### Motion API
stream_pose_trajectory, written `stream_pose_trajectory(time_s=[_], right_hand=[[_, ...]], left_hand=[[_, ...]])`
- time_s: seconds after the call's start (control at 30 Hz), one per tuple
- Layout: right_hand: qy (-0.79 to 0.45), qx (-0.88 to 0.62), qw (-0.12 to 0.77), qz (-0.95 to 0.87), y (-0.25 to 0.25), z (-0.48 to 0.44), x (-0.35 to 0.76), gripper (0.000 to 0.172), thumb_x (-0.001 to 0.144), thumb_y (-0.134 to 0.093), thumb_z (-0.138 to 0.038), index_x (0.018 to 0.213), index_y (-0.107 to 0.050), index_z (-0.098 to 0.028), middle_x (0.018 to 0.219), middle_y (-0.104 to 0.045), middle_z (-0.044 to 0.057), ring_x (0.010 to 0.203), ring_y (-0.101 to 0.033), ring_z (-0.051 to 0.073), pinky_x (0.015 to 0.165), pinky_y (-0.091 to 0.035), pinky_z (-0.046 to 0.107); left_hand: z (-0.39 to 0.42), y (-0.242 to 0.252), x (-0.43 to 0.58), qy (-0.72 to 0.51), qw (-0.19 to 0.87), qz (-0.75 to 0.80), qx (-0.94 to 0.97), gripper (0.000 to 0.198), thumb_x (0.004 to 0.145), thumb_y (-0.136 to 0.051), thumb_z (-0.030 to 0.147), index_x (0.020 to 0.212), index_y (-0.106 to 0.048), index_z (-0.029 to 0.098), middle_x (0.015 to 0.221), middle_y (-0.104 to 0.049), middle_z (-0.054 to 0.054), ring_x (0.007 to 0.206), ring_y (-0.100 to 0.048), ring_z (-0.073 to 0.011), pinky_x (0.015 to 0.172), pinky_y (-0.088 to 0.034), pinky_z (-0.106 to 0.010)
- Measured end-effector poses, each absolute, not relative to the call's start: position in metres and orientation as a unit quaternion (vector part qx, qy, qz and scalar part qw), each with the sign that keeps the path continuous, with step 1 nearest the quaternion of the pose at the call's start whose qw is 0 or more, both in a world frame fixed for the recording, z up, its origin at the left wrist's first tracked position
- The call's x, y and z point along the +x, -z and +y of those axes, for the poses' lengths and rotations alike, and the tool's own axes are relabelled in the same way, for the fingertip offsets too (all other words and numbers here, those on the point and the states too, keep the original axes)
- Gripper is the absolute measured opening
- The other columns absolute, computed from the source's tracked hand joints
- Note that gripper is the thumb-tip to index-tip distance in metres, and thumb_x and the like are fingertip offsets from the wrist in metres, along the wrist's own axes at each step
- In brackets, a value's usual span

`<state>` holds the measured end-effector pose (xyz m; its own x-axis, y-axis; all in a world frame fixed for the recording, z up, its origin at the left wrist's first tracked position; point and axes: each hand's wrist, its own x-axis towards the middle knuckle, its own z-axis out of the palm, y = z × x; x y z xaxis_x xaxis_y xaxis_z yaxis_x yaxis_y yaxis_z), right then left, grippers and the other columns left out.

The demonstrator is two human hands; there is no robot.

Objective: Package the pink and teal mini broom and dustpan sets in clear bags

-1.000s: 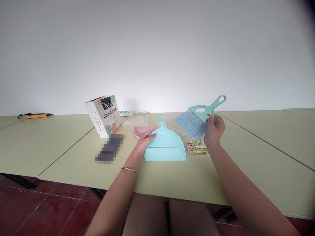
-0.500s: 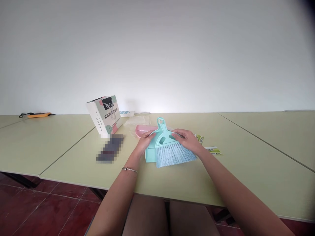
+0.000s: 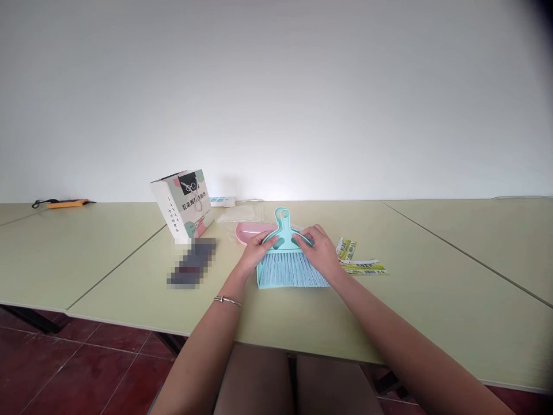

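A small teal brush (image 3: 288, 266) with pale blue bristles lies nested on a teal dustpan (image 3: 283, 222) on the green table (image 3: 432, 300), handles lined up and pointing away from me. My left hand (image 3: 254, 252) grips the left edge of the pair, fingers curled on the brush's back. My right hand (image 3: 317, 248) presses on the right side of the brush, fingers bent over it. Most of the dustpan is hidden under the brush.
A pink dustpan (image 3: 248, 231) lies just behind. A printed paper bag (image 3: 184, 203) stands at the left, with a blurred dark object (image 3: 193, 263) in front. Green printed packets (image 3: 360, 265) lie to the right. A white power strip (image 3: 222, 201) and an orange tool (image 3: 67, 203) sit far back.
My right hand brought the brush down from the air at the right and laid it onto the dustpan, then straightened it so both handles align. The left hand stayed on the dustpan.
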<state>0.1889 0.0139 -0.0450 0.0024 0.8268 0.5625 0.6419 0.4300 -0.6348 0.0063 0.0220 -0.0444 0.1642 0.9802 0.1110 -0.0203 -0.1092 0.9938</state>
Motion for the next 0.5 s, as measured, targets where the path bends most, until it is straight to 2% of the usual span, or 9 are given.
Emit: stream_pose_trajectory(time_s=[0.2, 0.3, 0.4, 0.5], right_hand=[[-0.099, -0.494, 0.525, -0.686, 0.052, 0.02, 0.188, 0.028, 0.081, -0.05, -0.05, 0.08, -0.048, -0.022, 0.086, -0.051, 0.005, 0.083, -0.051, 0.021, 0.069, -0.042, 0.034], [-0.141, -0.511, 0.538, -0.655, 0.05, 0.023, 0.191, 0.034, 0.075, -0.056, -0.052, 0.089, -0.048, -0.022, 0.099, -0.052, 0.009, 0.091, -0.051, 0.023, 0.073, -0.044, 0.035], [-0.263, -0.519, 0.49, -0.649, 0.044, 0.023, 0.196, 0.037, 0.076, -0.054, -0.054, 0.095, -0.053, -0.021, 0.107, -0.057, 0.008, 0.094, -0.054, 0.022, 0.077, -0.045, 0.036], [-0.353, -0.496, 0.426, -0.669, 0.038, 0.022, 0.199, 0.035, 0.082, -0.047, -0.051, 0.096, -0.06, -0.022, 0.107, -0.064, 0.005, 0.099, -0.058, 0.023, 0.085, -0.044, 0.037]], left_hand=[[0.028, 0.051, 0.007, -0.495, 0.49, 0.432, 0.573, 0.045, 0.07, -0.067, 0.05, 0.107, -0.068, 0.024, 0.102, -0.069, -0.002, 0.096, -0.06, -0.0212, 0.088, -0.043, -0.033], [0.031, 0.055, 0.006, -0.496, 0.484, 0.436, 0.574, 0.044, 0.071, -0.066, 0.049, 0.106, -0.069, 0.024, 0.105, -0.069, -0.003, 0.098, -0.06, -0.0218, 0.092, -0.042, -0.035], [0.033, 0.057, 0.005, -0.491, 0.466, 0.446, 0.586, 0.041, 0.074, -0.063, 0.048, 0.107, -0.068, 0.024, 0.104, -0.069, -0.003, 0.1, -0.059, -0.0225, 0.094, -0.04, -0.036], [0.031, 0.056, 0.006, -0.484, 0.427, 0.45, 0.616, 0.035, 0.077, -0.06, 0.045, 0.103, -0.069, 0.023, 0.101, -0.069, -0.002, 0.1, -0.058, -0.0228, 0.093, -0.04, -0.035]])
